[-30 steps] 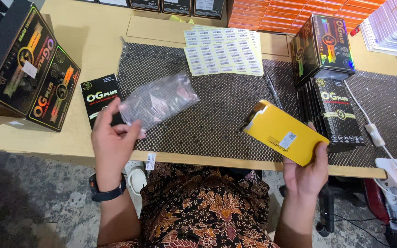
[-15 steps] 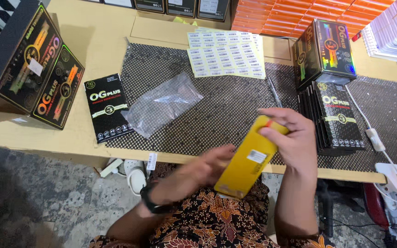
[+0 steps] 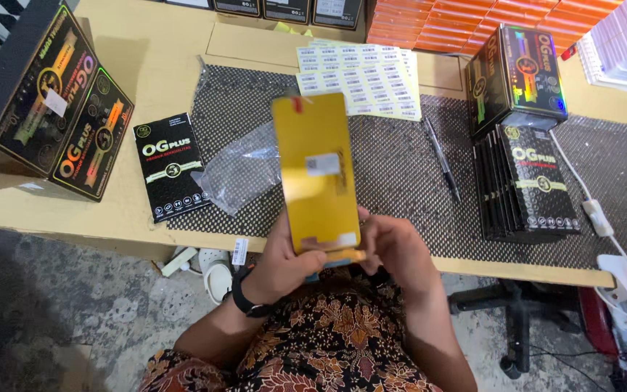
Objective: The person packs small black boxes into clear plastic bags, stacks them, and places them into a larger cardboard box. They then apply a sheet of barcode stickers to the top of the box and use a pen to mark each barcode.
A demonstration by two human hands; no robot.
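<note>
i see both hands gripping the yellow panel (image 3: 316,170) by its near end, left hand (image 3: 284,265) and right hand (image 3: 393,250), upright above the surface's (image 3: 183,43) near edge. it looks thin, stiff, light, likely fragile; hold its edges. half a second ago it hung tilted lower.

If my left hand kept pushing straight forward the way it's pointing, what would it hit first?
Probably the clear plastic bag on the mesh mat, just ahead of the left hand holding the yellow panel; depth is unclear.
</note>
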